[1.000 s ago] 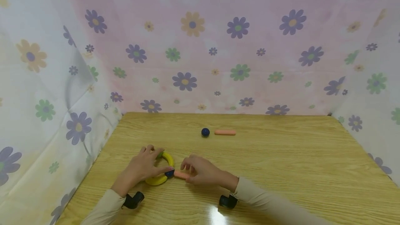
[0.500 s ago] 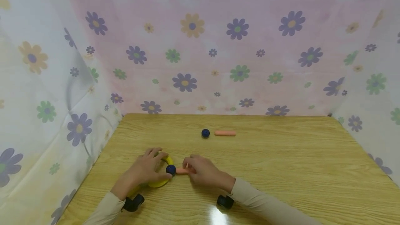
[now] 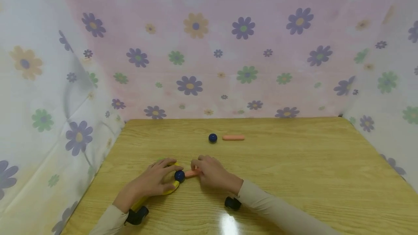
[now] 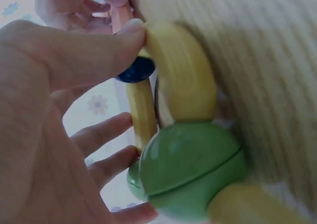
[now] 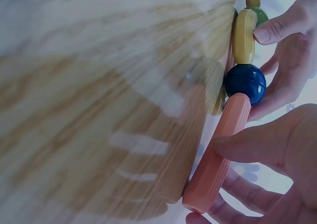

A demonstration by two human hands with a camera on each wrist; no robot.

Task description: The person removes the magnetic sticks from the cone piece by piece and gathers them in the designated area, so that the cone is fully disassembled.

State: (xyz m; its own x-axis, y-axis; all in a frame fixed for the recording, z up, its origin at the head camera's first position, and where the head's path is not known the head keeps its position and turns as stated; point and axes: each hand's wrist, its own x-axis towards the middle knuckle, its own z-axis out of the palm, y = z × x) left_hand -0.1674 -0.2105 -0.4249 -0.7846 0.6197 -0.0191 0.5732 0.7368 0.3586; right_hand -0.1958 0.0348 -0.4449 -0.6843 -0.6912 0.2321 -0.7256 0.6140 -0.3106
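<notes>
My left hand (image 3: 151, 181) holds a ring of yellow curved rods (image 4: 185, 75), its thumb on one rod and fingertips against another. Green balls (image 4: 190, 169) join the rods on the wrist side. A dark blue ball (image 5: 246, 83) sits at the ring's right end, touching a yellow rod and the end of an orange straight rod (image 5: 218, 154). My right hand (image 3: 213, 173) pinches that orange rod, thumb on top and fingers beneath. In the head view, the left hand hides much of the ring.
Farther back on the wooden table (image 3: 294, 162) lie a second dark blue ball (image 3: 213, 138) and a second orange rod (image 3: 233, 137), side by side and slightly apart. Flower-patterned cloth (image 3: 209, 64) stands behind the table and along both sides.
The blue ball and near orange rod have shifted slightly away from me, and the rod's right end now angles farther back. My left thumb has moved off the ball onto a yellow rod.
</notes>
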